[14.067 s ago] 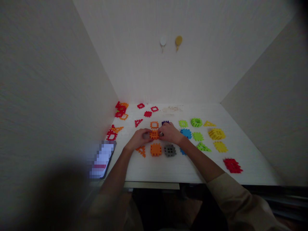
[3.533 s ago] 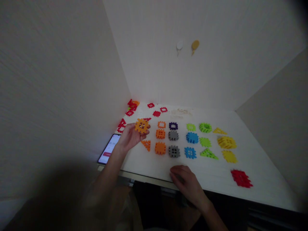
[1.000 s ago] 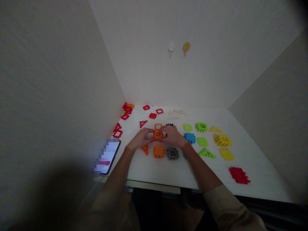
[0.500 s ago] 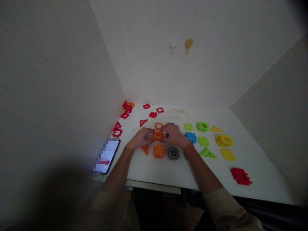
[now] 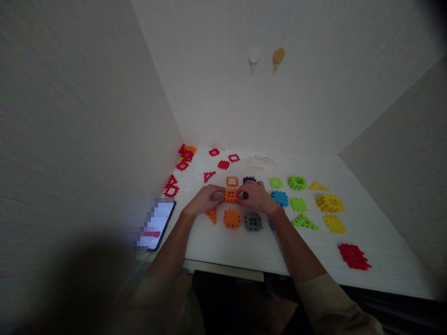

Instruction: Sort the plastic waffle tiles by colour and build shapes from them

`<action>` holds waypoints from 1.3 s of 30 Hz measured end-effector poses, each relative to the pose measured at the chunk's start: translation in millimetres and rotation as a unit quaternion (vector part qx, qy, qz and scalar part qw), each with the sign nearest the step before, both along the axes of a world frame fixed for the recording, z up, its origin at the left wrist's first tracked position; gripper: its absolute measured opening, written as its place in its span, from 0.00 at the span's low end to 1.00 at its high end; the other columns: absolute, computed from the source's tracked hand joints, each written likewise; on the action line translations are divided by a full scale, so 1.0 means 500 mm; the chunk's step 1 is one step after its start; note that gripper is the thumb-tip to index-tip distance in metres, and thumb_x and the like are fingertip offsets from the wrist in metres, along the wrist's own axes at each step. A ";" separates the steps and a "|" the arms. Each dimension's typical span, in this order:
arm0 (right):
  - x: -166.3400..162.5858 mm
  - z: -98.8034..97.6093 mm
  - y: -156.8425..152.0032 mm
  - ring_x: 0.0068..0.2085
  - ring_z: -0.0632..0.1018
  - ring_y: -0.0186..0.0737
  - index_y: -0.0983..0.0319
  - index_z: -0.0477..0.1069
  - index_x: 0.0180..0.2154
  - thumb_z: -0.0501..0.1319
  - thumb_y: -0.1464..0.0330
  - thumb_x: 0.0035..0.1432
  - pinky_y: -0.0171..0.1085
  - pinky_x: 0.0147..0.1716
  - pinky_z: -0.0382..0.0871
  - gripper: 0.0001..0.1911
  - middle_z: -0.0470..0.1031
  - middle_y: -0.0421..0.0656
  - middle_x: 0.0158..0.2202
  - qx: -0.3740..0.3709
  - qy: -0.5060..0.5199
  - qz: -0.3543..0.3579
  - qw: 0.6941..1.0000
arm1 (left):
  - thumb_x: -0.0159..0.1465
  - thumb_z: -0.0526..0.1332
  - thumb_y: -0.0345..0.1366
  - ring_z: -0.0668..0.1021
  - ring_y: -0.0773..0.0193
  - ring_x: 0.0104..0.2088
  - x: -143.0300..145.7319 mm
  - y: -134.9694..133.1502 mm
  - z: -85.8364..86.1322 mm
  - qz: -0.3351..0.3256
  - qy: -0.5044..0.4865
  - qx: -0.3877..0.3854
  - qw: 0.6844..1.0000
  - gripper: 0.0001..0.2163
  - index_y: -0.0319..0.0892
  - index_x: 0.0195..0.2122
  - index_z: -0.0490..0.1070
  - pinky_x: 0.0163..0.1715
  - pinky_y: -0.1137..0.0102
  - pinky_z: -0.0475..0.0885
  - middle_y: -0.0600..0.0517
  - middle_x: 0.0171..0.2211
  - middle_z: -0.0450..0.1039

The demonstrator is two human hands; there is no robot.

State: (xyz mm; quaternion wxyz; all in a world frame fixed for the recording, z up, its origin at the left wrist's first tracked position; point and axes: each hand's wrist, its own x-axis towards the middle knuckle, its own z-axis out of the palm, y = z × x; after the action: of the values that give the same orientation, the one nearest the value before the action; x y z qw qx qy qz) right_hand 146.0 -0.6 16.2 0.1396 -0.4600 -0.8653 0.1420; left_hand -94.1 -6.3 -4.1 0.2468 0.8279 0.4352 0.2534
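An orange windowed building tile (image 5: 231, 195) sits between my two hands near the table's middle. The fingers of my left hand (image 5: 208, 197) pinch its left edge. Its right edge is gripped by my right hand (image 5: 257, 197), where a small dark spot shows by the fingers that I cannot make out. Just behind is an open orange frame tile (image 5: 232, 181), with a dark purple tile (image 5: 249, 180) partly covered by my right hand. On the near side lie a solid orange tile (image 5: 232, 218), a grey windowed tile (image 5: 253, 222) and an orange triangle (image 5: 211, 215).
Blue tiles (image 5: 280, 198), green tiles (image 5: 298, 204) and yellow tiles (image 5: 330, 203) lie to the right. A red stack (image 5: 354, 256) is near the front right. Red tiles (image 5: 223, 164) are scattered at the back left. A phone (image 5: 155, 225) lies left; walls enclose the table.
My right fingers have shifted from over the orange tile's upper right to its right edge, so more of its face shows. The whole view has shifted slightly.
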 end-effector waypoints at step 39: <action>0.089 -0.057 -0.349 0.38 0.76 0.41 0.58 0.70 0.34 0.61 0.69 0.56 0.43 0.41 0.67 0.01 0.76 0.41 0.32 0.049 0.226 -0.026 0.973 | 0.60 0.58 0.37 0.75 0.59 0.43 -0.060 0.073 0.010 0.224 0.133 0.070 0.963 0.12 0.38 0.43 0.73 0.47 0.67 0.68 0.44 0.42 0.74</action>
State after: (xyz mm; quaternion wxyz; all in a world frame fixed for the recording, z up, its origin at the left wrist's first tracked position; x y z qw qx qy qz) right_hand 190.3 -174.8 -12.3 0.3577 -0.4313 -0.8048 0.1961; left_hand -124.2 30.4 0.8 0.0650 0.7508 0.6195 0.2198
